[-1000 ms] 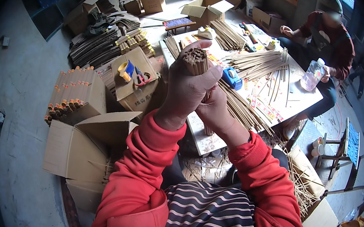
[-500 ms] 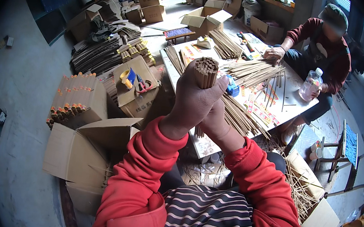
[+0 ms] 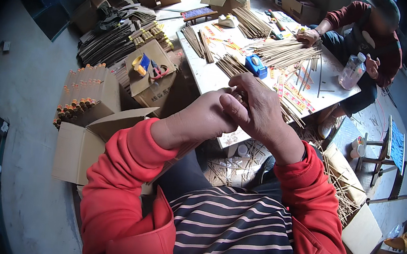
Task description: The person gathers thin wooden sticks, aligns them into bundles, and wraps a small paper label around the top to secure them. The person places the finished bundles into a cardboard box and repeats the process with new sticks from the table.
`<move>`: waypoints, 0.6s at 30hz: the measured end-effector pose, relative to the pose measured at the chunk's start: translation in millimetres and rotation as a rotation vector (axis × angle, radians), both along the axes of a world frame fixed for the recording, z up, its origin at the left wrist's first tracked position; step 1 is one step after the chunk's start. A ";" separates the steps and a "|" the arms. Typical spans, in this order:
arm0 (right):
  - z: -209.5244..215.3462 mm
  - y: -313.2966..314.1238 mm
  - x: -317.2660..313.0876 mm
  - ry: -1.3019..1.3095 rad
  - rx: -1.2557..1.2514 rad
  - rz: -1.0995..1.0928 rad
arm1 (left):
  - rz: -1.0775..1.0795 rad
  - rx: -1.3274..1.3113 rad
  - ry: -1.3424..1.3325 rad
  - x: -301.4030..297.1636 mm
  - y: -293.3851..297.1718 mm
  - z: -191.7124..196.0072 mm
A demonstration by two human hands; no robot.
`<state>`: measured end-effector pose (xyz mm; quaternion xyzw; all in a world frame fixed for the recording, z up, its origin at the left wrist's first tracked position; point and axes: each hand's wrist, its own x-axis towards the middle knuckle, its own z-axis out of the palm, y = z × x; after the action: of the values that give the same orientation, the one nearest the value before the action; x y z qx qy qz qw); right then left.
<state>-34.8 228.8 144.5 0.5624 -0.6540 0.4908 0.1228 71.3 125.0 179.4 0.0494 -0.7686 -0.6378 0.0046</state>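
My left hand [image 3: 203, 116] is closed around a bundle of brown incense sticks [image 3: 240, 99], held in front of me above the near table edge. Over the top of the bundle curls my right hand [image 3: 258, 105], fingers and thumb wrapped about it. Between them the hands hide most of the sticks; only a few ends show at the top. Just beyond my right hand, a blue tape dispenser [image 3: 256, 66] stands on the white table [image 3: 328, 102]. Loose incense sticks [image 3: 282, 53] lie in piles around it, with red-and-yellow paper labels [image 3: 294, 98] among them.
Across the table a co-worker [image 3: 374, 41] has one hand on the sticks and the other beside a clear bottle [image 3: 352, 71]. Open cartons [image 3: 75, 150] and a box of wrapped bundles [image 3: 111, 101] stand to my left. A stool [image 3: 396, 144] and a scrap box [image 3: 359, 240] are at right.
Both hands have come down and nearer to me, and the bundle's top, earlier in plain sight, is now mostly covered by my right hand. The co-worker's hand has moved off the bottle.
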 end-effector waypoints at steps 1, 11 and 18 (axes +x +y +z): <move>-7.6 -0.1 -0.8 -0.029 -0.028 0.040 | 0.092 -0.062 -0.174 -0.3 3.3 -1.4; -59.8 10.7 4.8 -0.345 0.122 0.091 | -0.051 0.348 -0.433 6.3 -0.8 -62.4; -73.5 3.7 -1.0 -0.389 0.179 0.101 | -0.052 0.465 -0.493 1.6 -6.5 -71.2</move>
<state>-35.8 232.5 70.9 0.4979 -0.6772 0.5356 -0.0809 72.9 118.5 108.2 0.1823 -0.5818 -0.7647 -0.2088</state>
